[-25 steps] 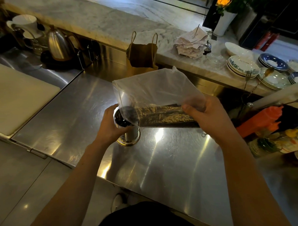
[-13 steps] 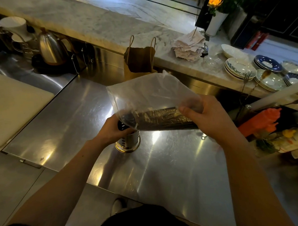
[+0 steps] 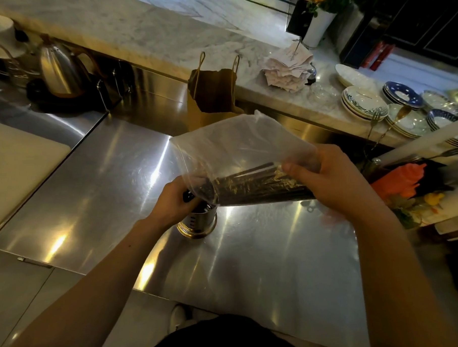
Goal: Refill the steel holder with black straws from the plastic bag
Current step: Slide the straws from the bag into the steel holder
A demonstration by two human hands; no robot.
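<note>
A clear plastic bag (image 3: 237,146) hangs sideways over the steel counter (image 3: 266,263), with a bundle of black straws (image 3: 254,184) lying in its lower part. My right hand (image 3: 335,179) grips the bag's right end together with the straws. Under the bag's left end stands the perforated steel holder (image 3: 198,223), upright on the counter, with dark straw ends showing at its mouth. My left hand (image 3: 171,199) curls around the holder's top, right at the bag's lower left corner. The holder's rim is mostly hidden by the bag and my fingers.
A brown paper bag (image 3: 214,100) stands just behind the plastic bag. A steel kettle (image 3: 61,73) sits at the back left, a white cutting board (image 3: 17,166) at the left. Stacked plates (image 3: 364,104), an orange squeeze bottle (image 3: 398,179) and clutter crowd the right.
My right hand has tilted the bag so its left end points down over the holder. My left hand stays at the holder's top. The camera has shifted slightly.
</note>
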